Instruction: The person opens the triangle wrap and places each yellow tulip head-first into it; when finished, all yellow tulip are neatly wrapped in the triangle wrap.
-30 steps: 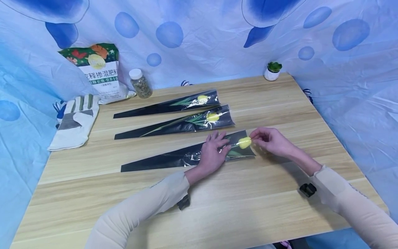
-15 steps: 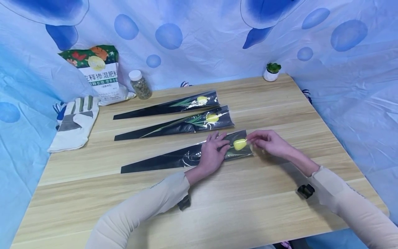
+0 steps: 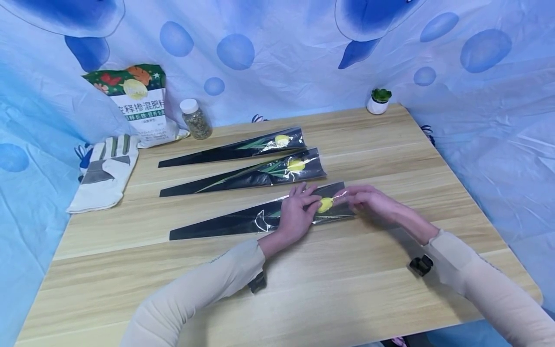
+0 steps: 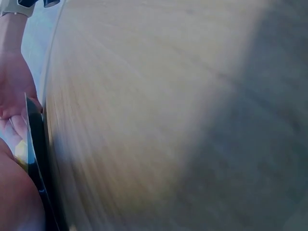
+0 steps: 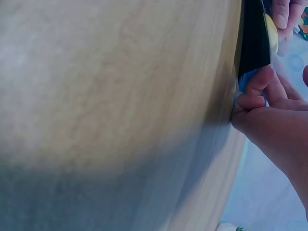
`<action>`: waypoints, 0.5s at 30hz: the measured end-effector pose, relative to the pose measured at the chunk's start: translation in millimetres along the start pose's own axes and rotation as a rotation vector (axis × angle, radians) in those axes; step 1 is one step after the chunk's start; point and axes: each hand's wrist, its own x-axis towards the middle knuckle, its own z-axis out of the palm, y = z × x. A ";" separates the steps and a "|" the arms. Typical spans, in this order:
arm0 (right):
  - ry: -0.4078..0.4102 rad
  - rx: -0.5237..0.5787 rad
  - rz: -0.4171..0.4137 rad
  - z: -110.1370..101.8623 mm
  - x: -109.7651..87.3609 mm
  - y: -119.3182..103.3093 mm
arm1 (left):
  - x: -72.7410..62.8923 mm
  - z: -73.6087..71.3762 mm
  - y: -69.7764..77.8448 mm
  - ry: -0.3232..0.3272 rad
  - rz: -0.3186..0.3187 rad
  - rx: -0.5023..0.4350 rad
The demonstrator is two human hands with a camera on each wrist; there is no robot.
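A yellow tulip point(image 3: 325, 205) lies in the nearest black-and-clear flower sleeve point(image 3: 225, 224), in the head view. My left hand point(image 3: 297, 208) rests on this sleeve with fingers spread, thumb and forefinger beside the bloom; its palm hides part of the stem. My right hand point(image 3: 368, 200) reaches into the sleeve's wide end, fingertips at the tip of the bloom. In the right wrist view, the sleeve point(image 5: 254, 41) covers some of those fingers. The bloom point(image 4: 21, 151) shows small at the left wrist view's edge.
Two more sleeves point(image 3: 225, 152) point(image 3: 238, 174), each with a yellow tulip, lie farther back on the wooden table point(image 3: 325, 284). At the back left are a work glove point(image 3: 104, 176), a printed bag point(image 3: 145, 113) and a lidded jar point(image 3: 197, 120). A potted succulent point(image 3: 378, 102) stands back right.
The yellow tulip has slid left, deeper into the nearest sleeve. My right hand has followed, its fingers entering the sleeve's wide end. The left hand has stayed on the sleeve.
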 end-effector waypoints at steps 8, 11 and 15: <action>0.035 -0.078 0.044 -7.1 -4.6 -3.2 | 2.4 -5.2 2.5 -0.050 -0.026 0.004; 0.060 -0.127 0.056 -13.6 -9.4 -7.1 | 4.1 -12.6 3.1 -0.052 0.012 0.007; 0.098 -0.213 0.052 -25.8 -18.1 -15.6 | 5.1 -33.9 -1.3 -0.039 0.062 0.012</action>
